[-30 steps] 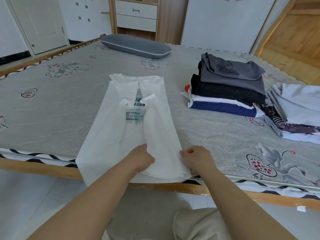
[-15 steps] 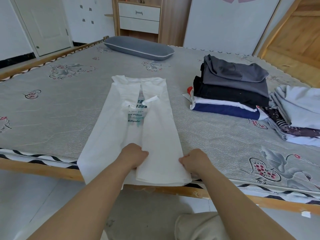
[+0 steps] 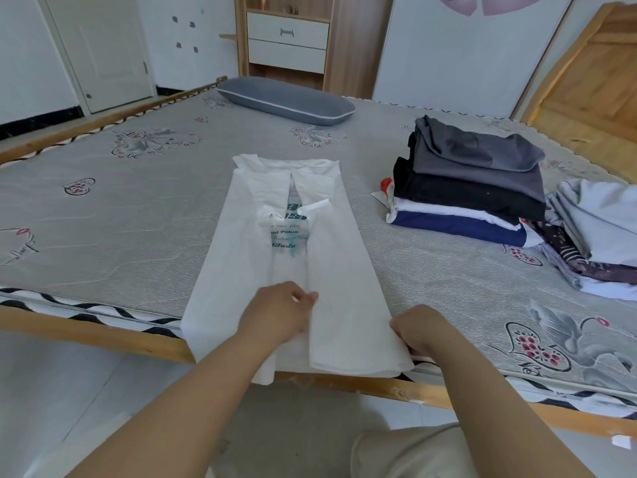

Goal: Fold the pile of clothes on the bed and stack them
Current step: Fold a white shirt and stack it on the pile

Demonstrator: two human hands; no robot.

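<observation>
A white T-shirt (image 3: 341, 257) lies lengthwise on the bed (image 3: 120, 215), both sides folded inward, printed text showing in the gap; its hem hangs over the near edge. My left hand (image 3: 279, 313) pinches the inner edge of the right flap near the hem. My right hand (image 3: 418, 326) grips the shirt's right outer edge near the hem. A stack of folded clothes (image 3: 472, 181), grey on top, then black, white and navy, stands to the right. Unfolded clothes (image 3: 596, 236) lie in a pile at the far right.
A grey pillow (image 3: 286, 100) lies at the far side of the bed. The wooden bed frame (image 3: 103, 336) runs along the near edge. A wooden drawer cabinet (image 3: 287, 39) and a white door (image 3: 103, 46) stand behind. A wooden board (image 3: 586, 94) leans at the right.
Both hands slid slightly away from me along the shirt's lower part. The left hand shifted onto the inner edge of the right flap.
</observation>
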